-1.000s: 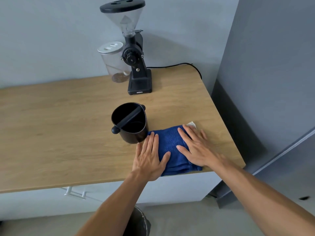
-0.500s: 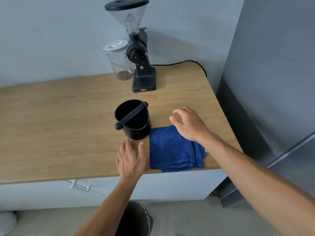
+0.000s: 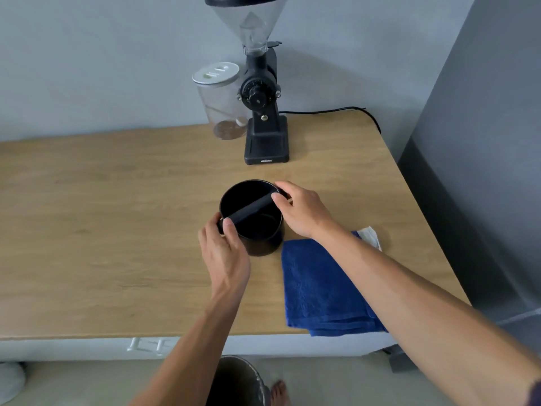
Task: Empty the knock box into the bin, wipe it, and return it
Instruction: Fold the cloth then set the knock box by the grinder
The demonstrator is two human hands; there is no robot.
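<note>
The black round knock box (image 3: 257, 230) stands upright on the wooden counter (image 3: 117, 230), its knock bar running across the open top. My left hand (image 3: 225, 253) grips the bar's near-left end at the rim. At the far-right end of the bar my right hand (image 3: 301, 212) closes its fingers on the rim. A folded blue towel (image 3: 319, 288) lies just right of the box near the counter's front edge, partly under my right forearm. Below the counter the rim of a dark bin (image 3: 243, 379) shows on the floor.
A black coffee grinder (image 3: 263, 112) with a clear hopper stands at the back by the wall, a clear lidded jar (image 3: 219, 101) beside it. Its cable (image 3: 336, 111) runs right along the wall. A grey cabinet (image 3: 483, 142) borders the counter's right end. A bare foot (image 3: 279, 392) is beside the bin.
Both hands left the towel and moved up to the knock box. They now hold it at opposite ends of the bar. The camera has come closer.
</note>
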